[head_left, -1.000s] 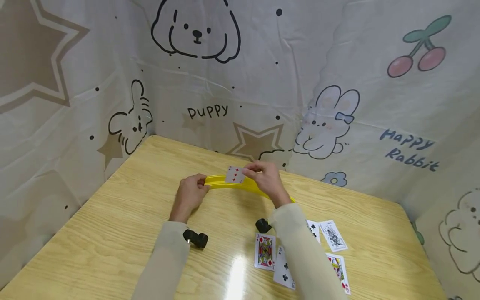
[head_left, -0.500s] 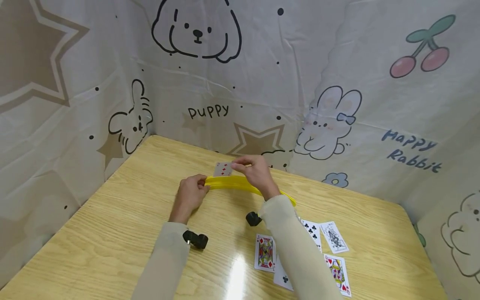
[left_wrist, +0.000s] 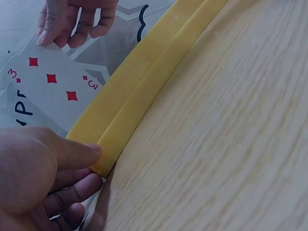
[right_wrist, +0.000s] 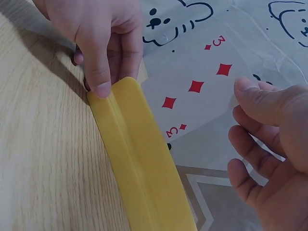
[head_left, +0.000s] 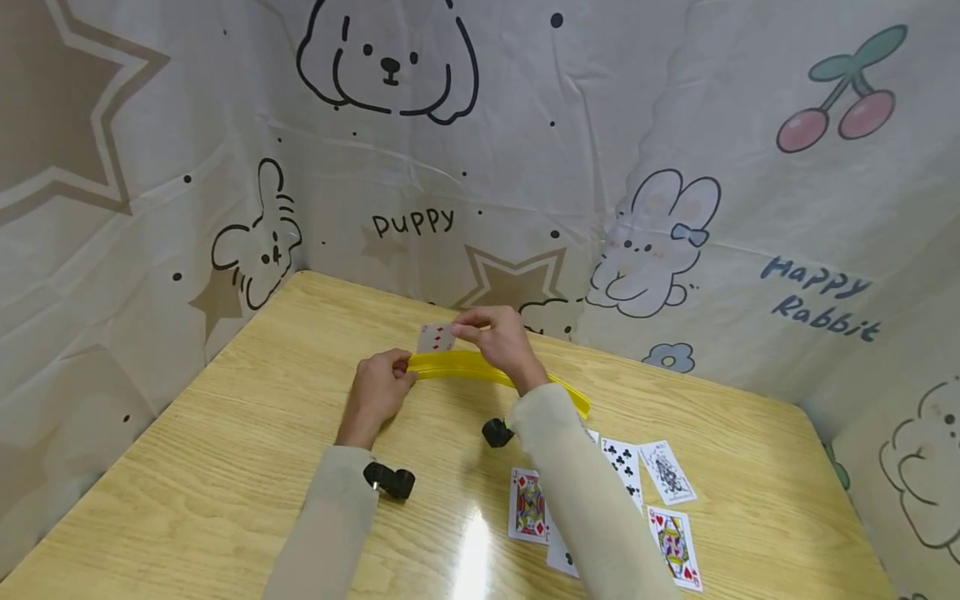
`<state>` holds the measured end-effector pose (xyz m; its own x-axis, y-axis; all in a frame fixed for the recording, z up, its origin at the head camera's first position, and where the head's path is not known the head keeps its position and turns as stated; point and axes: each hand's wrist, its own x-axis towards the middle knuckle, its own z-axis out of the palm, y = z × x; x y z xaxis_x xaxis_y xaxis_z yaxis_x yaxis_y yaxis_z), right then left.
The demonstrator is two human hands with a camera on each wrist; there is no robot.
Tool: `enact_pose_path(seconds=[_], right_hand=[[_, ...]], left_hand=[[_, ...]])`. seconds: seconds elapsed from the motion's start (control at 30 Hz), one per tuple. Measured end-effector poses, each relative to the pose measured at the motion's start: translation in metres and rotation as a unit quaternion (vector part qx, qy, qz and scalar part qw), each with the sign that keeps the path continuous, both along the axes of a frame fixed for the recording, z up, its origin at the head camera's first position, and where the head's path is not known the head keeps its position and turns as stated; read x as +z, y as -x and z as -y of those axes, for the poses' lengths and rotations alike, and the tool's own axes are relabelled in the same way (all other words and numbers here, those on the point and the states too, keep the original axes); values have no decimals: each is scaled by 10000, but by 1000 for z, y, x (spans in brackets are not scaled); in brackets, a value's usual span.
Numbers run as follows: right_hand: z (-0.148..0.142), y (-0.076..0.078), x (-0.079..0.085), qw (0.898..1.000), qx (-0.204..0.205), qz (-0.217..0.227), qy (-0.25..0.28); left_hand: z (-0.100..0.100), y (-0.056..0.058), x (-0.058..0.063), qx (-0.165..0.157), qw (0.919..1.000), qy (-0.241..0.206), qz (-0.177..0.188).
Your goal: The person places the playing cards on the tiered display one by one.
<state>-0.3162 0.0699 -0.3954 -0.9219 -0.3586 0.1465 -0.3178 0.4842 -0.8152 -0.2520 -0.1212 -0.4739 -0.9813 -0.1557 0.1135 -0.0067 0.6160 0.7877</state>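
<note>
A curved yellow card holder (head_left: 465,365) stands on the wooden table, with a groove along its length. My left hand (head_left: 378,392) pinches its left end, thumb in front and fingers behind, as the left wrist view shows. Between thumb and forefinger my right hand (head_left: 498,342) pinches the three of diamonds (head_left: 435,337) by its right edge. That playing card (left_wrist: 53,79) is face toward me, above and behind the holder's left part. Whether its lower edge touches the holder (right_wrist: 139,168) I cannot tell.
Several cards lie face up at the right front: a jack of diamonds (head_left: 528,504), a seven of clubs (head_left: 622,467), a joker-like card (head_left: 667,472) and a queen of hearts (head_left: 675,546). My right sleeve (head_left: 585,492) covers part of them. A printed cloth (head_left: 510,167) hangs behind the table.
My right hand has carried the three of diamonds leftward and up, from in front of the holder to behind its left part. The left hand has kept its grip on the end.
</note>
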Motion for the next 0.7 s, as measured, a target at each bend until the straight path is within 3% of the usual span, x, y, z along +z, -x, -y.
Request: enact_pose_path(seconds=[0.7], right_hand=[[2, 4, -6, 9996, -56, 279, 25]], left_hand=[[0, -1, 1, 1, 10000, -50, 74]])
